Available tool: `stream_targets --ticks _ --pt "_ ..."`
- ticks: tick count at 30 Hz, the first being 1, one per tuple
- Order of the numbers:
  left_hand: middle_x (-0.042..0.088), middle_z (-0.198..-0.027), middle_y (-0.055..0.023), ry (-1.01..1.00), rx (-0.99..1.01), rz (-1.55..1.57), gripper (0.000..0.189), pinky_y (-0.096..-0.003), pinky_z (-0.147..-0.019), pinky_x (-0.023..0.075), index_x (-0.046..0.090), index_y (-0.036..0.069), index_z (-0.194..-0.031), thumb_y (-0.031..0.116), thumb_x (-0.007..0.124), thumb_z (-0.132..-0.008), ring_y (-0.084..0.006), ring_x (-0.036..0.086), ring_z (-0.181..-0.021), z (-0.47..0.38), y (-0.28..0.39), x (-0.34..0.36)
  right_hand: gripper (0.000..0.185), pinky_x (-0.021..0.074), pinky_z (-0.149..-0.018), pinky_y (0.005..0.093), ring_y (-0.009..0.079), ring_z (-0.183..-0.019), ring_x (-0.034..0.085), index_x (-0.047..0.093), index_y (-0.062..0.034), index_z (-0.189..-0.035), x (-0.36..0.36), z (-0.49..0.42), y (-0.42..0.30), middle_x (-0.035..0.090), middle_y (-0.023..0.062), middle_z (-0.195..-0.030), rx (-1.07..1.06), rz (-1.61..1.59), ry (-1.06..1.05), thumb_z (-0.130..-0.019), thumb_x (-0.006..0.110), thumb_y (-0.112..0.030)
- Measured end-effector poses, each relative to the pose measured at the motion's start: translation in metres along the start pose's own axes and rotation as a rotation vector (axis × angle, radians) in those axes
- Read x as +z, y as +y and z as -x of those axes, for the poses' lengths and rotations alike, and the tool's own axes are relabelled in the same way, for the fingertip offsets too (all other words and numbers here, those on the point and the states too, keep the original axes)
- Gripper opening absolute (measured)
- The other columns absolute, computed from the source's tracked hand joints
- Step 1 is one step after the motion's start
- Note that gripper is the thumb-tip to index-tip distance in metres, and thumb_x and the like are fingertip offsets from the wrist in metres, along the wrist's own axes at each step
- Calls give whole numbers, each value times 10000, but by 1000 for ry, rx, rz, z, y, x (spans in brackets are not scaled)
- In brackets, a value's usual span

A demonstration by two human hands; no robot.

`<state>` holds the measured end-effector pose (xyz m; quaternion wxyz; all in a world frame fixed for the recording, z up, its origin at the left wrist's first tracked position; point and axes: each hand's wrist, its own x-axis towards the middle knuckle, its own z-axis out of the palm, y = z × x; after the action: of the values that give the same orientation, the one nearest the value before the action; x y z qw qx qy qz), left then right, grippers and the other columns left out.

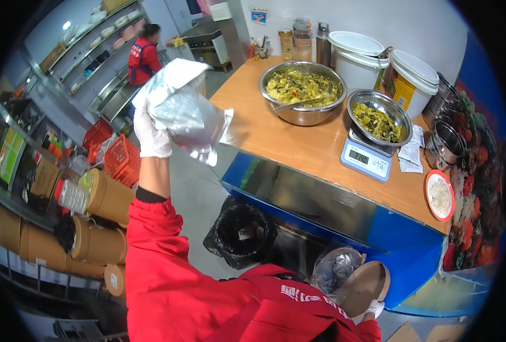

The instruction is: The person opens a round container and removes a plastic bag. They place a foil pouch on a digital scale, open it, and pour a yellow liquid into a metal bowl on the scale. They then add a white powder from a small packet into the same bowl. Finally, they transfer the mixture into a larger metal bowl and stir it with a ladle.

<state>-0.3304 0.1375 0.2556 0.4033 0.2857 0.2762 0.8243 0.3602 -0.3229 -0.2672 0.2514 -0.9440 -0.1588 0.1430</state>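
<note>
My left hand [150,132], in a white glove, holds up a silver foil bag [189,115] over the floor, left of the wooden tabletop [244,111]. Low on the right, my gloved right hand [374,308] grips the rim of a round brown cardboard lid [364,284]. The lid is tilted next to a container lined with clear plastic [336,267], below the blue table front. On the tabletop, a steel bowl of chopped pickled greens [372,124] rests on a digital scale [364,162]. A larger steel bowl [304,115] holds more greens and a utensil.
A black-lined bin [240,235] stands under the table edge. White lidded buckets [355,64] and bottles [302,40] line the wall. A red-rimmed plate of white granules [441,196] sits near the right edge. Cardboard drums [99,239] and red crates [122,160] are left; a person [142,57] stands behind.
</note>
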Motion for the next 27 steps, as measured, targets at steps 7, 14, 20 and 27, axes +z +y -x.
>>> stream_targets --ticks 7,14,20,27 --pt "625 -1138 -144 -50 -176 167 393 -436 -797 567 513 2 -1246 270 455 -964 -292 648 -971 -98 -142 -69 354 469 -845 365 330 -1031 607 577 22 -1114 -3 37 -26 638 192 -1145 169 -78 56 -839 588 -201" --pt "653 -985 -157 100 -557 -139 211 -407 -714 575 591 18 -1072 101 479 -914 -291 669 -837 -96 -212 -106 483 477 -846 351 318 -1048 617 581 22 -1191 -19 69 -69 649 182 -1163 239 -45 112 -834 645 -295" --pt "652 -992 -146 18 -758 -367 226 -397 -709 544 596 20 -1059 180 549 -906 -279 649 -842 -110 -233 -57 391 446 -879 330 259 -982 594 571 43 -1176 -18 57 -62 631 128 -1166 337 -231 68 -913 579 -247" --pt "636 -1045 -138 6 -510 -324 373 -384 -835 502 580 31 -1131 343 543 -931 -270 612 -939 -119 -250 -85 371 467 -842 350 252 -918 617 569 67 -1159 -23 57 -41 655 133 -1086 291 -117 155 -884 569 -181"
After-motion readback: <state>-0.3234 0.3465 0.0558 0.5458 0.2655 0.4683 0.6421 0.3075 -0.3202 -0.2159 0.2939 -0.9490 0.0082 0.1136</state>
